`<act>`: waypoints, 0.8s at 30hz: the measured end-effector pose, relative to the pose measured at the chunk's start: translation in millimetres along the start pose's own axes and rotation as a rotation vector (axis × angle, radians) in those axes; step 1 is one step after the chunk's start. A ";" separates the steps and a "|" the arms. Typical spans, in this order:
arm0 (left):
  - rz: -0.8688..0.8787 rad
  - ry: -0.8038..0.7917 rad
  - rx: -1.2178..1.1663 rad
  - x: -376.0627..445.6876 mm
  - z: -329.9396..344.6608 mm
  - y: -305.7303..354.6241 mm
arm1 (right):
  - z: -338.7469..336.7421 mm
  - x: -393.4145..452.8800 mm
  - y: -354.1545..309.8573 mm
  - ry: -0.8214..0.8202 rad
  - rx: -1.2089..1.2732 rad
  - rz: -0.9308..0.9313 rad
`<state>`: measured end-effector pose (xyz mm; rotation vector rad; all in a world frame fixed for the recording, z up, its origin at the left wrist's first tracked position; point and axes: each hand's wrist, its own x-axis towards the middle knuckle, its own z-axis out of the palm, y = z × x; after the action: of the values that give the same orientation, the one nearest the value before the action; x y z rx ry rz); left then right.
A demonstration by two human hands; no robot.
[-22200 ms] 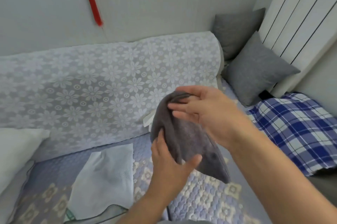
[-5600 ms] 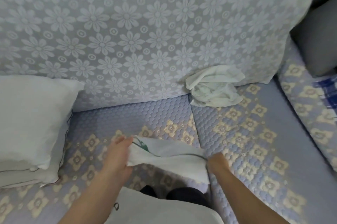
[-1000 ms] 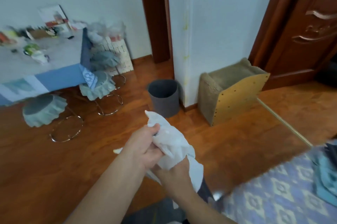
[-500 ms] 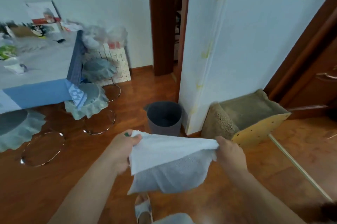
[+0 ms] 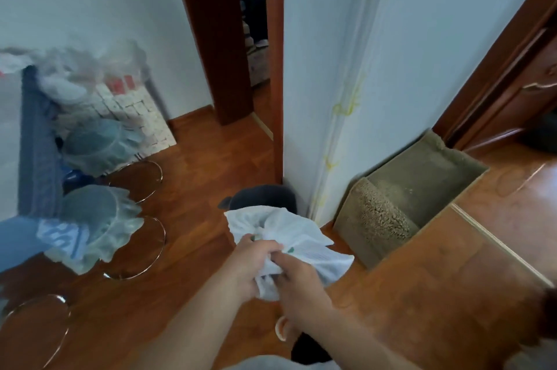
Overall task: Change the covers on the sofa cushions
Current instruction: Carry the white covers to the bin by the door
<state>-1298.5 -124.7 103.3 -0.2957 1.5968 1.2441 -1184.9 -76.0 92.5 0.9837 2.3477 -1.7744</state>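
Dark bin [image 5: 265, 196] beside a carpeted box [image 5: 404, 204] — stools [image 5: 99, 219] left.

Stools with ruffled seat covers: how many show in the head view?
2, perhaps more. One stool stands by the white woven box; the other stool stands nearer, beside the blue table edge. A bare chrome ring at bottom left hints at a third.

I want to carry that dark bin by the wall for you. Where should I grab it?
Take the dark bin by its open top rim, reaching down from above on the side away from the wall. The white cover bunched in both hands, left hand and right hand, hides its front, and no handle shows.
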 end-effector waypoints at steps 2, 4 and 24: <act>0.047 0.147 0.131 34.0 -2.4 28.3 | -13.4 42.9 -5.0 -0.145 -0.047 0.002; 0.070 0.248 0.246 65.0 -0.4 55.9 | -24.1 84.7 -11.5 -0.248 -0.048 0.040; 0.120 0.017 1.039 373.7 -22.6 116.7 | -44.1 181.0 79.2 0.493 0.332 0.787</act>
<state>-1553.2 47.7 -140.1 0.4531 2.0669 0.3622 -1275.0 57.0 -30.7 2.2048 1.4417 -1.6986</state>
